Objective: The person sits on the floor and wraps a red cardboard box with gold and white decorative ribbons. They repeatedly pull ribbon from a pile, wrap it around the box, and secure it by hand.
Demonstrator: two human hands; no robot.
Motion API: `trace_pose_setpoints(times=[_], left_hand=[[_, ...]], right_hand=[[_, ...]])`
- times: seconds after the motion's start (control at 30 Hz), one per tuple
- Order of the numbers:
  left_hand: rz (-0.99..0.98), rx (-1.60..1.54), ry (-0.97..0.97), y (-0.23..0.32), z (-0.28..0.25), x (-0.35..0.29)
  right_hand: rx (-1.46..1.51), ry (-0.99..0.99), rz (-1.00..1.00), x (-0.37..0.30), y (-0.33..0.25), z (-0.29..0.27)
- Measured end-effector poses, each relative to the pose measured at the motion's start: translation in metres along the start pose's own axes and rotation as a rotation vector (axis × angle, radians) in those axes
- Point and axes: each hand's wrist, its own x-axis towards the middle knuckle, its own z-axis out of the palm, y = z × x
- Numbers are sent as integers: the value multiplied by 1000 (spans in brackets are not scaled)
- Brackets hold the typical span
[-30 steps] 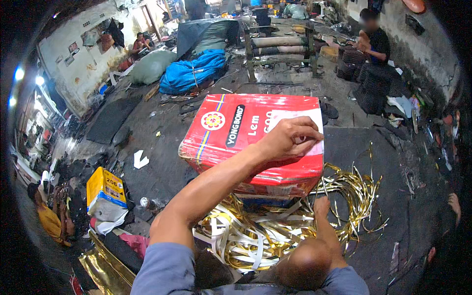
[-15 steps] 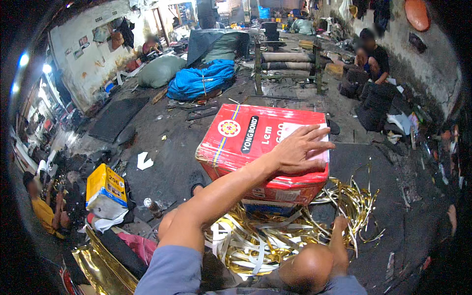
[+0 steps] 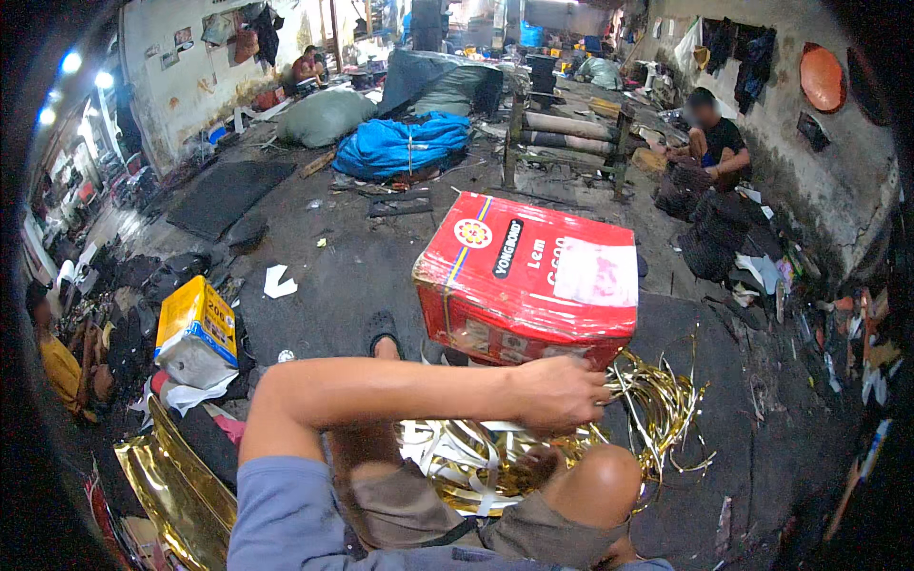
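My left hand (image 3: 562,392) is closed, fingers curled, just below the near side of a red cardboard box (image 3: 514,295). Gold and white strips (image 3: 662,409) lie beside its fingertips; whether it grips one is hidden. A white sheet with a pinkish stain (image 3: 598,272) covers the box's right top. More of the strips are heaped under my left forearm and between my bent legs. Low behind my right knee is a blurred, skin-coloured shape, perhaps my right hand (image 3: 541,466); its fingers cannot be made out.
A yellow, blue and white box (image 3: 198,328) and a gold foil sheet (image 3: 181,476) are to my left. Ahead are a blue bundle (image 3: 400,147) and a rack with rolls (image 3: 568,133). A seated person (image 3: 721,143) handles dark material at right; others sit at left and far back.
My left hand has come off the box top, moved down toward me and curled closed. My right forearm has drawn back behind the knee. The view has shifted, showing the box farther right.
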Motion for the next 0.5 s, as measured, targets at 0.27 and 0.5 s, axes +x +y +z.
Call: trace_pose_setpoints(times=[0.27,0.5], left_hand=[[-587,-705,348,9,76,-54],[-553,-1484,108,-6,-39,-46]], right_hand=[[203,-342,-55,54,-179,-214],[179,-2,-55,19,-271,-377]])
